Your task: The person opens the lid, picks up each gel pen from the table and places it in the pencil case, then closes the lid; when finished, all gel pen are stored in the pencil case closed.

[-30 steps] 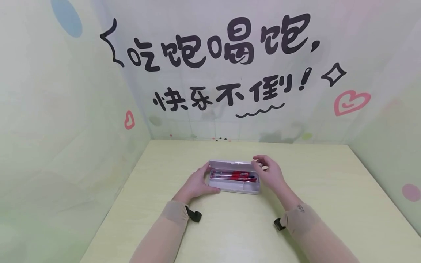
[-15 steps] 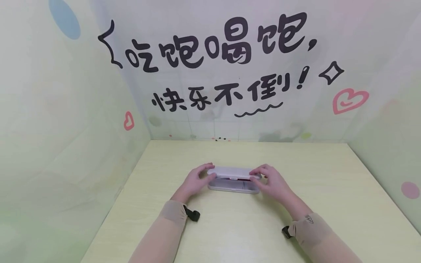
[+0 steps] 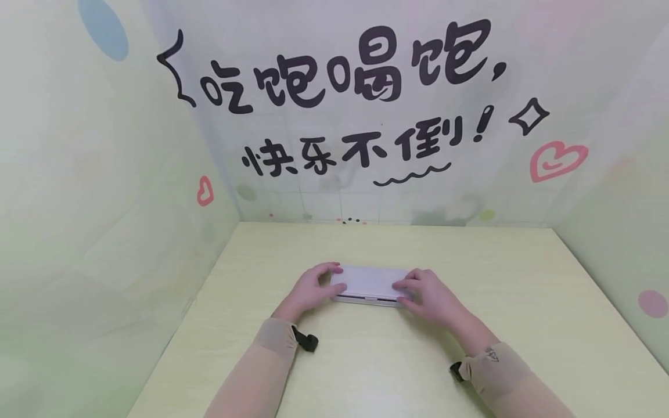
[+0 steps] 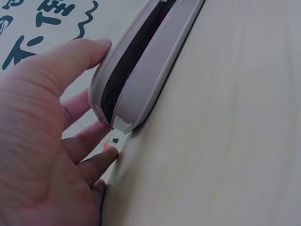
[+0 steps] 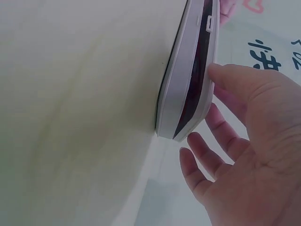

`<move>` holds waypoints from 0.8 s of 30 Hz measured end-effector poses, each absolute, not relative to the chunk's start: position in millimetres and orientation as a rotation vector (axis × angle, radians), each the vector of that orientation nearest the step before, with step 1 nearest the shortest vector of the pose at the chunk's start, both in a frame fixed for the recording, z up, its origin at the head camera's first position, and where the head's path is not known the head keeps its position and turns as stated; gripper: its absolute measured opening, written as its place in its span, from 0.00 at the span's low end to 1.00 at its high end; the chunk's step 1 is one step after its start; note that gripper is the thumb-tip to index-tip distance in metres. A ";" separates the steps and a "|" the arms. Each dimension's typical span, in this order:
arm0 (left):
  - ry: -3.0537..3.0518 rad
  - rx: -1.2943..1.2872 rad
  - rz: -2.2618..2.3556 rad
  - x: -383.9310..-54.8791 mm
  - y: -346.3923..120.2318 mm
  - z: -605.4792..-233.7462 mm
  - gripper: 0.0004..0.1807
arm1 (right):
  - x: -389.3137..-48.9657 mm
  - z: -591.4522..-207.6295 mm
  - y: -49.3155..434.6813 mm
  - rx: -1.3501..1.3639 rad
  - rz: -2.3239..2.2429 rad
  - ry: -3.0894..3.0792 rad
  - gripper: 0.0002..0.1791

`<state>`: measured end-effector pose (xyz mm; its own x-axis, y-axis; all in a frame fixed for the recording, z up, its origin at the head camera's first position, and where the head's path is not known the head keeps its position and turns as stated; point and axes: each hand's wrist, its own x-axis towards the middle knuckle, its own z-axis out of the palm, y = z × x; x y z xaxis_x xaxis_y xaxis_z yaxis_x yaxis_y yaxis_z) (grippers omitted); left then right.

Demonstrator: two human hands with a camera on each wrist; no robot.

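Observation:
A pale lilac-white pencil case (image 3: 368,281) lies on the table, its lid lowered so that a narrow dark gap runs along the front side. At its left end my left hand (image 3: 309,291) holds the lid, thumb near the front corner and fingers toward the back. My right hand (image 3: 436,299) grips the right end, with the thumb at the lid's front edge. In the left wrist view, a bit of red shows inside the case (image 4: 150,77). The right wrist view shows a small clasp (image 5: 209,23) on the lid's front. The pens inside are mostly hidden.
The case rests on a pale wood-patterned table (image 3: 360,360). Behind it stands a wall (image 3: 313,203) with black lettering and a pink heart, and printed side walls flank the table. Each sleeve has a black strap (image 3: 307,340) at the wrist.
The pencil case's lid has swung from upright down toward the front, covering the red pens. My left hand has shifted up onto the lid; my right hand has come down with it.

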<state>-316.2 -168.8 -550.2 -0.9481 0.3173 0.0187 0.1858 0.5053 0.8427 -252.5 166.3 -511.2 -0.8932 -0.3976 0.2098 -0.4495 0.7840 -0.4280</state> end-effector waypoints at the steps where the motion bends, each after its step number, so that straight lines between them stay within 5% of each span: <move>1: 2.605 0.446 1.426 -316.2 -168.8 -549.7 0.25 | -252.6 -512.0 166.3 0.690 0.709 -2.863 0.15; 24: 2.736 0.546 1.166 -316.2 -165.6 -548.7 0.30 | -254.2 -516.8 163.9 0.735 0.470 -2.872 0.17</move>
